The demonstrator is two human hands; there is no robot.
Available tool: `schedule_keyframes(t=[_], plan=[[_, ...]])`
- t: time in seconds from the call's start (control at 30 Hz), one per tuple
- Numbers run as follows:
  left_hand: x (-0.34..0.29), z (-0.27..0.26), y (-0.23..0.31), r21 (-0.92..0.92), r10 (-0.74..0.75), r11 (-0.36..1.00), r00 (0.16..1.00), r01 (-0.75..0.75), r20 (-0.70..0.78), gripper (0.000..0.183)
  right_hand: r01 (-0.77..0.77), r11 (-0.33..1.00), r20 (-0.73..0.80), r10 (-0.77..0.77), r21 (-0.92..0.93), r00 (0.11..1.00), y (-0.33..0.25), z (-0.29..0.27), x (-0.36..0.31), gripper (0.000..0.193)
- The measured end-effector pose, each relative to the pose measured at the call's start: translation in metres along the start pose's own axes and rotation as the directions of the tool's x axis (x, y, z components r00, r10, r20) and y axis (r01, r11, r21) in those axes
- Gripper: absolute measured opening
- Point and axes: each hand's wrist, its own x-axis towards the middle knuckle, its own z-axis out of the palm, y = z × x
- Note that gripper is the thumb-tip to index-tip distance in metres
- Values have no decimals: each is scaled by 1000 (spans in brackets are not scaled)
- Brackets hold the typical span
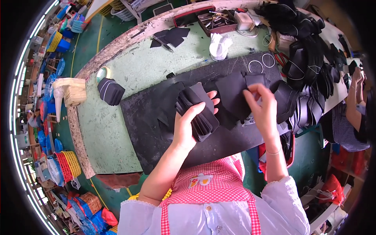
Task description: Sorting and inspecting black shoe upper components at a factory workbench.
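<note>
A thick stack of thin black cut pieces (197,111), leather-like, lies fanned in my left hand (186,127); the thumb presses across the top and the fingers wrap behind. To its right, more flat black pieces (232,92) overlap on a black work mat (156,147). Bent over these, my right hand (263,105) has its thumb and forefinger brought together at the edge of a black piece. What exactly lies between those fingertips is small and partly hidden. Loose dark pieces (166,119) also rest on the mat, left of the held stack.
Two pale rings (255,66) lie at the mat's far right. Banded black bundles (299,64) crowd the table's right side. A tool box (217,21) and white wrapped roll (220,46) stand behind. Leftward are a banded stack (111,91), tape roll (103,73) and wooden block (75,92).
</note>
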Motion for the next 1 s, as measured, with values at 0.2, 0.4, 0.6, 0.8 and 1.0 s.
schedule_keyframes(t=[0.2,0.4,0.6,0.8,1.0], plan=[[0,-2,-14,127,21,992,1000,-22,6,62,-301,759,481,-18,577,876,-55,7,-26,17],[-3,6,-7,178,69,980,990,-90,121,65,-415,565,491,19,713,871,-37,23,-23,15],[-5,-25,-10,-25,-137,990,990,138,27,60,-388,612,430,86,689,899,-41,15,-19,23],[-8,-24,5,-100,-38,994,995,47,91,63,260,943,-125,-289,-207,949,14,7,3,21],[-19,-57,17,-249,138,962,984,-107,112,66,-109,920,223,24,377,974,-55,36,-16,15]])
